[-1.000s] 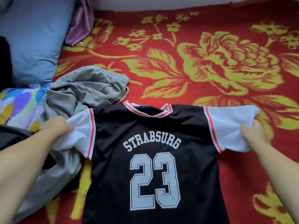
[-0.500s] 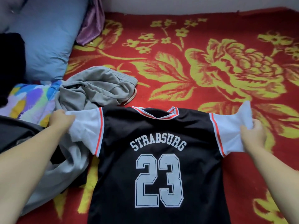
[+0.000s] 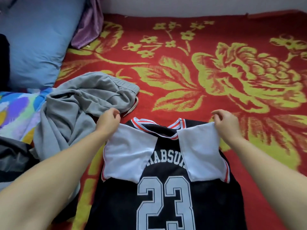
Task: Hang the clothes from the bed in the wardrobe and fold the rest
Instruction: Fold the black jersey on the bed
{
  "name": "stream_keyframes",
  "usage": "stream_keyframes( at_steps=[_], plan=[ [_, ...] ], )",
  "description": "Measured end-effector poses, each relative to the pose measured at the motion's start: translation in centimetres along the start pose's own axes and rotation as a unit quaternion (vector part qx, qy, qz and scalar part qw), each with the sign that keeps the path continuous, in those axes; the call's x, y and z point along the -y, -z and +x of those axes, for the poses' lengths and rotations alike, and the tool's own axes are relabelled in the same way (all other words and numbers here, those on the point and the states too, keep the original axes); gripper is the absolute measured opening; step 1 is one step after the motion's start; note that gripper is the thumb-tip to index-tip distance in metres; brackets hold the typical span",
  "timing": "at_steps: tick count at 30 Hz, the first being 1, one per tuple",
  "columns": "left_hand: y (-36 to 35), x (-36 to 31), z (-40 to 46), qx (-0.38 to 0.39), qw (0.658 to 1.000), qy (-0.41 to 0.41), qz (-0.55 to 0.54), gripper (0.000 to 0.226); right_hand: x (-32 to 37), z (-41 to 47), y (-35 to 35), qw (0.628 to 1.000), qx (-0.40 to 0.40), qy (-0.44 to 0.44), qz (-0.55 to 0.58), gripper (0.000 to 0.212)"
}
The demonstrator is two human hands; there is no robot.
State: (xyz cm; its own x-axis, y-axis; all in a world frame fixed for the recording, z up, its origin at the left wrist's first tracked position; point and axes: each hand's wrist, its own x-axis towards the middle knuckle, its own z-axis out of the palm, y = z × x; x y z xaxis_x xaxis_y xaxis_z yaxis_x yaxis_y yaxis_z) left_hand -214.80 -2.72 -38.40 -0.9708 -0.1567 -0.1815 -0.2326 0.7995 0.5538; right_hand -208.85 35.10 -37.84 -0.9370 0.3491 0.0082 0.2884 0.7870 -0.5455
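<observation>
The black mesh jersey [image 3: 167, 188] with white sleeves is lying at the near edge of the red flowered bed blanket [image 3: 182, 63], both sleeves folded in; the left hand [image 3: 108, 121] and right hand [image 3: 227, 122] are hovering, loosely curled, holding nothing; the crumpled grey sweatpants [image 3: 79, 110] (unfolded) are waiting just beside it.

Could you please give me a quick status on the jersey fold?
Left hand and right hand at jersey shoulders, fingers loosely curled. White sleeves folded onto the black front. Grey garment lies left, apart from the fold.

The black jersey [image 3: 166, 188] bears the number "23" under the partly covered letters "RABSU".
</observation>
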Motion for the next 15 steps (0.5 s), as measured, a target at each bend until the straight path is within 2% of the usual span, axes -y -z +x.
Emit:
stream_keyframes(
  at_steps=[2,3,6,8,9,10,11,13,15],
  plan=[
    [-1.3,-0.7,2.2,0.028,0.999,-0.032,0.031,0.029,1.1,2.8,-1.8,0.998,0.042,0.031,-0.032,0.027],
    [-2.6,-0.9,3.3,0.060,0.996,-0.016,0.061,0.039,1.7,4.1,-3.2,0.994,0.088,0.029,-0.058,0.028],
    [-5.2,-0.7,5.4,0.171,0.969,0.038,0.173,0.067,3.3,6.1,-6.6,0.943,0.287,-0.001,-0.169,0.045],
    [-5.6,-0.7,5.4,0.240,0.951,-0.001,0.193,0.054,3.7,6.2,-7.6,0.907,0.370,0.006,-0.203,0.041],
    [-5.6,-0.7,5.4,0.261,0.950,-0.026,0.167,0.044,3.7,6.2,-7.6,0.896,0.393,0.009,-0.207,0.034],
    [-5.3,-0.9,5.3,0.257,0.957,-0.054,0.124,0.037,3.7,6.1,-7.4,0.895,0.398,0.016,-0.199,0.027],
    [-4.9,-1.0,5.2,0.217,0.969,-0.083,0.081,0.032,3.7,6.2,-7.0,0.906,0.380,0.029,-0.183,0.021],
    [-3.9,-1.6,5.5,0.055,0.988,-0.136,0.046,0.028,3.5,6.7,-6.2,0.962,0.241,0.053,-0.117,0.018],
    [-3.2,-2.4,6.1,-0.069,0.981,-0.158,0.089,0.027,3.3,7.4,-5.8,0.992,0.090,0.033,-0.080,0.017]
  ],
)
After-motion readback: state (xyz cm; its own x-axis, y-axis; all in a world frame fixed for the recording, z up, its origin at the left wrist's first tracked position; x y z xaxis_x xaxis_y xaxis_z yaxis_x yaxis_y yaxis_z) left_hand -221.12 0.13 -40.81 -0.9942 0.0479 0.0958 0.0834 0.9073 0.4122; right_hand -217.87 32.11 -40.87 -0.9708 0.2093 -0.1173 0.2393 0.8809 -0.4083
